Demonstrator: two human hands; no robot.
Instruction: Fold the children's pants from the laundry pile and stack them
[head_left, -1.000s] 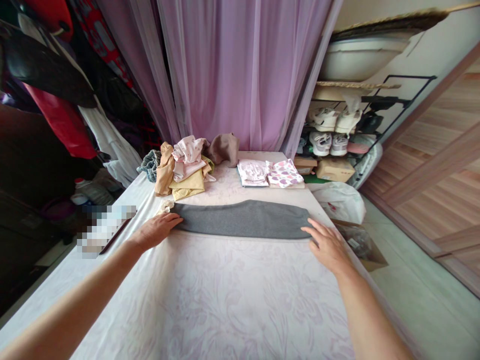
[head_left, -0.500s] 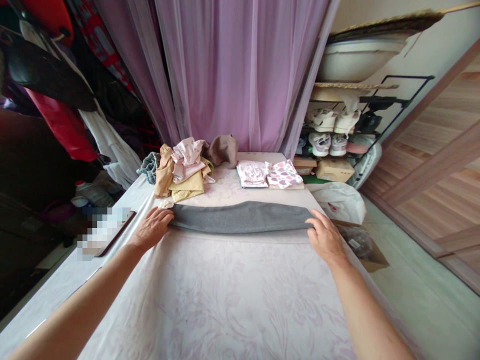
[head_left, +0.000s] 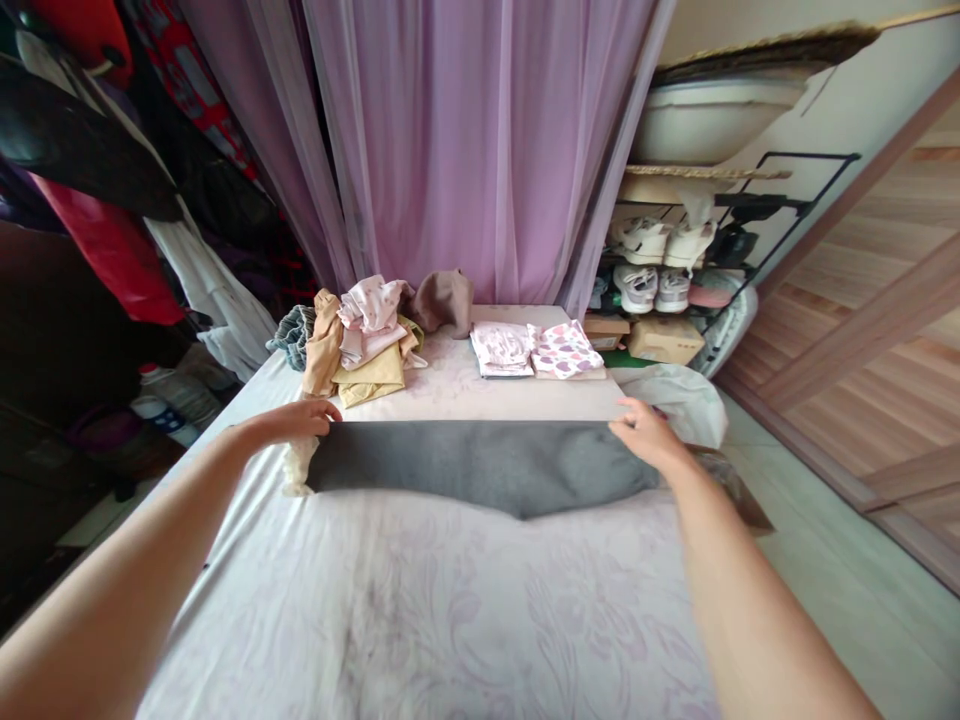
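Observation:
A pair of dark grey trousers (head_left: 480, 462), folded lengthwise, stretches across the bed in front of me, with pale lace trim (head_left: 299, 466) at its left end. At the upper left corner, my left hand (head_left: 304, 420) pinches the top edge. The opposite corner is gripped between the thumb and fingers of my right hand (head_left: 646, 428). Held taut between both hands, the top edge runs straight, while the lower edge bulges toward me near the middle.
Beyond the trousers lie a heap of rumpled clothes (head_left: 371, 335) on the left and folded garments (head_left: 536, 350) on the right. A purple curtain (head_left: 465, 150) hangs behind. Right of the bed stand a shoe rack (head_left: 675, 265) and a white plastic bag (head_left: 679, 395).
Both hands have taken hold of the trousers' far edge and pulled it taut. The grey fabric now shows wider, its lower edge nearer to me. My left forearm now covers where the phone lay.

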